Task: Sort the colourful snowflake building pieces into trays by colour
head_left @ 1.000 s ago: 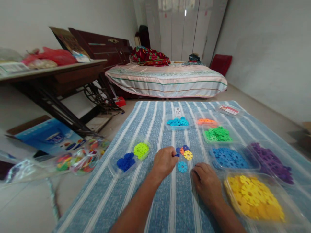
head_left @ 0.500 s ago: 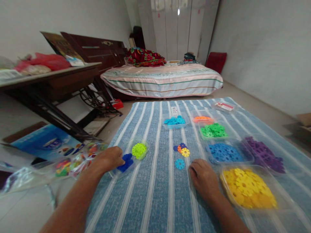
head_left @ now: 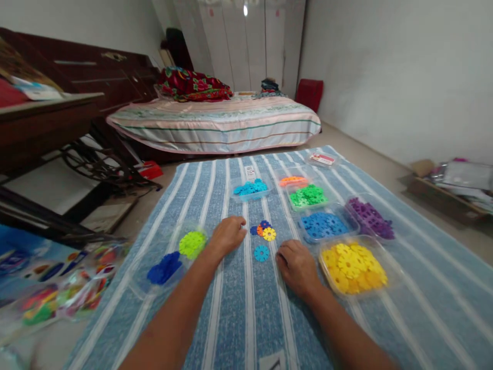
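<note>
My left hand [head_left: 230, 235] hovers over the cloth just left of a small group of snowflake discs, its fingers pinched together; whatever they hold is hidden. In that group are dark blue discs [head_left: 264, 225], an orange disc [head_left: 259, 230] and a yellow disc [head_left: 269, 234], overlapping. A light blue disc [head_left: 261, 253] lies apart, nearer me. My right hand [head_left: 296, 266] rests on the cloth right of it, fingers curled in, with nothing seen in them. Left of my left forearm sit dark blue discs [head_left: 164, 268] and lime discs [head_left: 192, 244] in clear tubs.
At the right stand clear tubs of yellow discs [head_left: 352, 264], blue discs [head_left: 323, 225], purple discs [head_left: 372, 218], green discs [head_left: 308, 196] and orange discs [head_left: 293, 181]. Farther back is a tub of light blue discs [head_left: 251, 188]. A striped cloth [head_left: 231, 318] covers the table.
My left hand has left the dark blue tub and moved right, up to the small disc group. My right hand stays beside the light blue disc. The view has turned rightward.
</note>
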A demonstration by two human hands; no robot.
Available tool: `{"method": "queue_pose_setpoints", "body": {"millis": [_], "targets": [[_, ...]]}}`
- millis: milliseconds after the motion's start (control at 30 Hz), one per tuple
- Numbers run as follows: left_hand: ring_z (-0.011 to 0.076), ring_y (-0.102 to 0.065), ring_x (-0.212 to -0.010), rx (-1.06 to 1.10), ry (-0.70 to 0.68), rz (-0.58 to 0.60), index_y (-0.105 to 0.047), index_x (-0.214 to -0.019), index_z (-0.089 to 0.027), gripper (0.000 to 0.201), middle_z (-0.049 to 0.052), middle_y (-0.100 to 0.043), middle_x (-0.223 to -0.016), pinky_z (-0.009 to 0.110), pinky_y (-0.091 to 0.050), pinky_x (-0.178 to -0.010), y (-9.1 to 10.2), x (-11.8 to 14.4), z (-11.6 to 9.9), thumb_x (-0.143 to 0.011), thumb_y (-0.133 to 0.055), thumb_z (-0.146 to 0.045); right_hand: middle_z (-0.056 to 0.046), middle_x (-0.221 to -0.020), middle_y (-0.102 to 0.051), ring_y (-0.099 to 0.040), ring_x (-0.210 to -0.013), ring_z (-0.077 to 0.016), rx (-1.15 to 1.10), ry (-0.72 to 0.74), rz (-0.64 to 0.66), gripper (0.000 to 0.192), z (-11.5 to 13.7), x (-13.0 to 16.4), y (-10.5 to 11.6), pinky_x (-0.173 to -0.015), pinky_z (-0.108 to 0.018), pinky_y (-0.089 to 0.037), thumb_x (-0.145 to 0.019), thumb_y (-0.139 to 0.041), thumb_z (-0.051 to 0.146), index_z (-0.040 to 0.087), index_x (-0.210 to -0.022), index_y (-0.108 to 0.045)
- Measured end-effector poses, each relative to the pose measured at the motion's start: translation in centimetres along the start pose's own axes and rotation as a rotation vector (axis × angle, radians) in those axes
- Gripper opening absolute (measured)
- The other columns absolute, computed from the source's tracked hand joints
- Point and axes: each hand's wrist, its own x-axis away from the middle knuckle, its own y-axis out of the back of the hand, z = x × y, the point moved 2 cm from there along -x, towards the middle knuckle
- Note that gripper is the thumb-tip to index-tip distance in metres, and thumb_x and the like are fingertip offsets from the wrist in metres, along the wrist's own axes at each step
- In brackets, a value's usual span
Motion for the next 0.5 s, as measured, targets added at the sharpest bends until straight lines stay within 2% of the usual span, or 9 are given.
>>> {"method": "queue_pose_setpoints", "body": {"millis": [67,200,267,367,433,500], "targets": [[0.0201,-0.063,-0.084,0.025,-0.016,0.020,-0.069,-0.090,-0.019,0.023,0.004,-0.070,-0.084,0.025,-0.042,-0.072,-1.2,-1.8,-1.1,-0.068,-0.060,-0.020,-0.006,-0.082,-0.060,-0.050,-0.085,-0.0181,0.037,-0.019,0.014,0.015,-0.1,-0.2,0.0,-0.077,-0.029,-0.037,-0.085,-0.050,0.015,0.018,-0.075,-0.061],[0.0211,-0.061,-0.068,0.093,-0.048,0.055,-0.062,-0.060,-0.017,0.002,0.001,-0.061,-0.060,0.026,-0.039,-0.059,-1.7,-4.1,-1.8,-0.060,-0.063,-0.020,-0.004,-0.085,-0.061,-0.050,-0.087,-0.0176,0.126,-0.050,0.045,0.013,-0.3,-0.9,0.0,-0.076,-0.029,-0.036,-0.085,-0.051,0.019,0.018,-0.078,-0.062],[0.0191,-0.058,-0.059,0.138,-0.050,0.067,-0.053,-0.050,-0.018,0.012,-0.001,-0.055,-0.050,0.025,-0.036,-0.053,-1.7,-4.7,-1.5,-0.057,-0.063,-0.019,-0.004,-0.086,-0.061,-0.050,-0.088,-0.0176,0.160,-0.059,0.058,0.012,-0.4,-1.2,-0.1,-0.075,-0.029,-0.035,-0.085,-0.052,0.021,0.019,-0.079,-0.062],[0.0159,-0.053,-0.047,0.208,-0.022,0.111,-0.047,-0.049,-0.019,0.017,-0.002,-0.051,-0.043,0.024,-0.035,-0.046,-1.7,-4.8,-1.0,-0.059,-0.060,-0.021,-0.004,-0.087,-0.060,-0.049,-0.087,-0.0178,0.187,-0.066,0.066,0.013,-0.5,-1.4,-0.1,-0.073,-0.030,-0.034,-0.085,-0.051,0.022,0.018,-0.079,-0.062],[0.0145,-0.051,-0.042,0.314,0.050,0.140,-0.046,-0.052,-0.019,0.016,-0.002,-0.052,-0.042,0.024,-0.036,-0.044,-1.8,-4.7,-0.6,-0.061,-0.059,-0.024,-0.005,-0.087,-0.060,-0.049,-0.087,-0.0181,0.191,-0.064,0.067,0.014,-0.5,-1.4,0.0,-0.072,-0.030,-0.034,-0.086,-0.050,0.022,0.018,-0.079,-0.062],[0.0139,-0.050,-0.040,0.469,0.145,0.107,-0.048,-0.057,-0.019,0.013,-0.002,-0.053,-0.041,0.023,-0.038,-0.043,-1.6,-4.6,-0.5,-0.059,-0.060,-0.023,-0.005,-0.087,-0.060,-0.048,-0.087,-0.0182,0.189,-0.058,0.069,0.015,-0.4,-1.4,0.0,-0.072,-0.031,-0.034,-0.086,-0.049,0.022,0.018,-0.078,-0.062]]}}
